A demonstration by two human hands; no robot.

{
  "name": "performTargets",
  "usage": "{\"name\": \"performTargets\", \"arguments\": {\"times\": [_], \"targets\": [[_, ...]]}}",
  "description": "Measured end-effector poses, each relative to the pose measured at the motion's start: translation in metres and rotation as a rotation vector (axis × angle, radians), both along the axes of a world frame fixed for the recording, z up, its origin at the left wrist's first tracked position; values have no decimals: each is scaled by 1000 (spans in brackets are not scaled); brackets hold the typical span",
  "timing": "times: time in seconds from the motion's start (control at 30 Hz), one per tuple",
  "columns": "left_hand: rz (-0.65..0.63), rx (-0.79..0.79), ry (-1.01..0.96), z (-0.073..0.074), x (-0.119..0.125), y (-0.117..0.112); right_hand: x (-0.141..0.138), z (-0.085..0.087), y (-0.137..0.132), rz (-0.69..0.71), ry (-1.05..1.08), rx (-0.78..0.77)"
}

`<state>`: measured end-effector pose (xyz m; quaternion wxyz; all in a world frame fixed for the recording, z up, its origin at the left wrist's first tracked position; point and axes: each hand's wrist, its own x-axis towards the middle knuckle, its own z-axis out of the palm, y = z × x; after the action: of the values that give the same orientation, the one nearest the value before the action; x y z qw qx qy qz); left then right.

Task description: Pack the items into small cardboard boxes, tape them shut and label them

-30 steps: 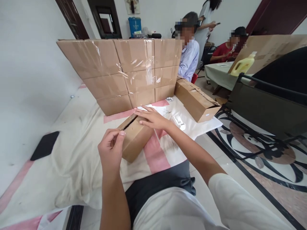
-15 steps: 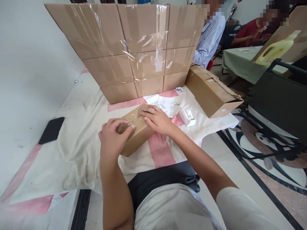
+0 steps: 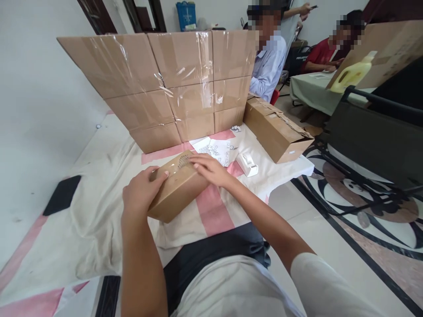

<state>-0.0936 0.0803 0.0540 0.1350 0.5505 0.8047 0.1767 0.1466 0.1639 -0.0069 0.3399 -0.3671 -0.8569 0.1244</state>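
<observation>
A small brown cardboard box (image 3: pixel 180 189) lies on the cloth in front of me, with clear tape and a dark printed mark on its top. My left hand (image 3: pixel 142 187) holds its left end, thumb on the top face and fingers round the far side, partly hidden. Across the top at the right end rests my right hand (image 3: pixel 211 169), its fingers stretched out close to the printed mark. Just beyond the box are printed paper sheets (image 3: pixel 216 149). To the right of them stands a white tape dispenser (image 3: pixel 247 164).
A tall taped cardboard panel (image 3: pixel 193 103) stands across the table's back. A longer cardboard box (image 3: pixel 276 130) sits at the right edge, and a black flat object (image 3: pixel 62 195) at the left. A dark chair (image 3: pixel 373 141) and two seated people are beyond.
My view has tilted up, so the scene sits lower and further left. My left fingers have moved from the box's top to its far side; my right hand still rests on top.
</observation>
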Motion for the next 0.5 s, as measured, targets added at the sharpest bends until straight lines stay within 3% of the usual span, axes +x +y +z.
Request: {"name": "performTargets", "arguments": {"times": [0.1,0.17,0.3,0.5], "targets": [[-6,32,-51,-5,-6,3,37,-1,34,-412,-153,-209],[-25,63,-35,-8,-7,1,65,2,60,-537,-271,-276],[-43,124,5,-10,-4,-3,96,12,97,-494,-505,-322],[-26,86,-13,-8,-1,-5,92,12,108,-343,-802,-421]]}}
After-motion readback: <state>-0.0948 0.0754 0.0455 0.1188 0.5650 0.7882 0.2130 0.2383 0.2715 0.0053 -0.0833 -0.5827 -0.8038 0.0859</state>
